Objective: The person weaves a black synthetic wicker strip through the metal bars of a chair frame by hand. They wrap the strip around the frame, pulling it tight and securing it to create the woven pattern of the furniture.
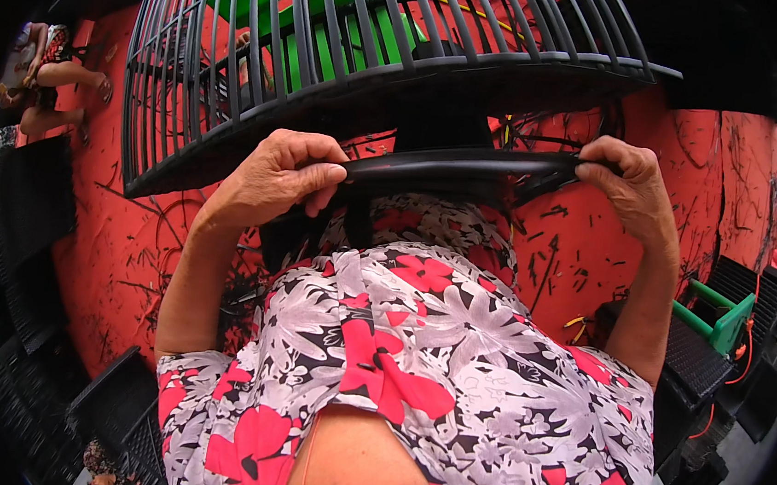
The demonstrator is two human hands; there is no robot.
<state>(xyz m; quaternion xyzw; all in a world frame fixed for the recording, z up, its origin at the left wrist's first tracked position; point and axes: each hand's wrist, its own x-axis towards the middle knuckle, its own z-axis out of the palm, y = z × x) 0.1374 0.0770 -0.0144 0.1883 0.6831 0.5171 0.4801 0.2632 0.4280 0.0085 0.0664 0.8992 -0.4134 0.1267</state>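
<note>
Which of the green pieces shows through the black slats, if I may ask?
The large green piece at the top, seen between the slats. The other green pieces, smaller, are at the far right, away from them.

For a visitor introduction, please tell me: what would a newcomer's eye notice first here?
Probably the bright red floor, on both sides, and the flowered shirt, lower centre. A large black slatted frame fills the top centre; just below it, left hand and right hand hold a black strip.

Forward reach is blocked by slatted black frame (393, 84); passage is afforded over red floor (743, 209) beside right hand (623, 178).
</note>
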